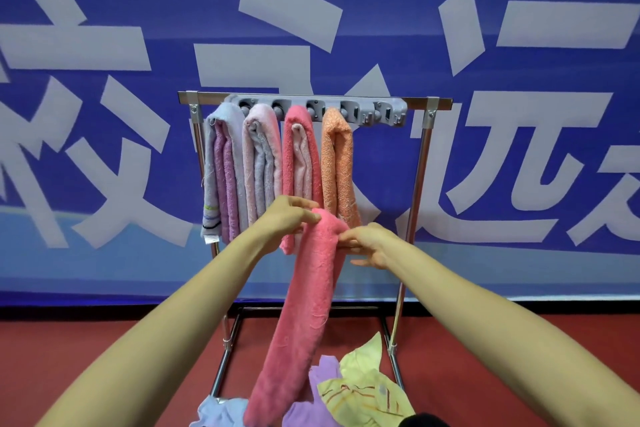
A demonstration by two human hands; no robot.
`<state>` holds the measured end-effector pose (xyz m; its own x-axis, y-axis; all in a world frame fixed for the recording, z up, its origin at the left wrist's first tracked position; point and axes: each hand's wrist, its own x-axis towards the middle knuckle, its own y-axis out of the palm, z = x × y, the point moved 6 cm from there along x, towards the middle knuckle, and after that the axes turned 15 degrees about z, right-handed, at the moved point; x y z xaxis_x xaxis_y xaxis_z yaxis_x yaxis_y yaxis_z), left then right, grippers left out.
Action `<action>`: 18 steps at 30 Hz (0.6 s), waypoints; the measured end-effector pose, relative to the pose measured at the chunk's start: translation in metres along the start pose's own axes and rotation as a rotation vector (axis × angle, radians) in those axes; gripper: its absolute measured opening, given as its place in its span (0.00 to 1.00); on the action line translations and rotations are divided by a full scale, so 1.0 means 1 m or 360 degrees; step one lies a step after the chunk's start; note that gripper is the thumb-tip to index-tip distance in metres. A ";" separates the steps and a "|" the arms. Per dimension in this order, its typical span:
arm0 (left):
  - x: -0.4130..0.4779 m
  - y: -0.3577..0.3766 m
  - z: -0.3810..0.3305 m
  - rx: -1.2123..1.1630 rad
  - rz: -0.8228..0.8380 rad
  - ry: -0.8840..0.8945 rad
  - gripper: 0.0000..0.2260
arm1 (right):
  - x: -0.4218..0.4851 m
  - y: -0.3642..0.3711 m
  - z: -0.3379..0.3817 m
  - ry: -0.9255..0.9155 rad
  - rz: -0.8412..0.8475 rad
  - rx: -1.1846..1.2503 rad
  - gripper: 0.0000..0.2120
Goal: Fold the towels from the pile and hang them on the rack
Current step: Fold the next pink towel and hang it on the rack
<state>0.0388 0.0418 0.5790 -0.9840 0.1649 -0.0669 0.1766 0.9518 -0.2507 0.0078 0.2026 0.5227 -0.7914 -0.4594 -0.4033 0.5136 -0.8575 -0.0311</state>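
A long pink towel [304, 305] hangs down from both my hands in front of the metal rack [420, 163]. My left hand [289, 217] pinches its top edge on the left, and my right hand [369, 243] grips the same edge on the right. On the grey hook bar [384, 111] of the rack hang several folded towels: a lavender one [221, 170], a pale pink one [261, 163], a coral pink one [299, 159] and an orange one [337, 156]. The pile of towels [360, 388] lies on the floor below, with yellow, purple and light blue pieces showing.
A blue banner with large white characters [104, 149] covers the wall behind the rack. The floor [86, 350] is red. The right end of the hook bar has bare hooks. A dark object [420, 421] peeks in at the bottom edge.
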 end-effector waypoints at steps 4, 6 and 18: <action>-0.004 -0.010 0.008 0.0028 -0.0091 -0.0057 0.10 | -0.008 -0.009 0.016 -0.0105 -0.0113 0.0054 0.07; -0.007 -0.013 0.015 0.0033 -0.0134 -0.0081 0.11 | -0.015 -0.016 0.030 -0.0115 -0.0098 0.0055 0.08; -0.001 -0.002 0.021 -0.0508 -0.0227 -0.0012 0.20 | -0.013 -0.013 0.028 -0.0380 -0.0069 -0.0102 0.08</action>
<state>0.0399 0.0347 0.5588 -0.9979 0.0239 -0.0606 0.0204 0.9982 0.0566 0.0022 0.2128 0.5541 -0.8651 -0.4708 -0.1733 0.4915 -0.8645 -0.1049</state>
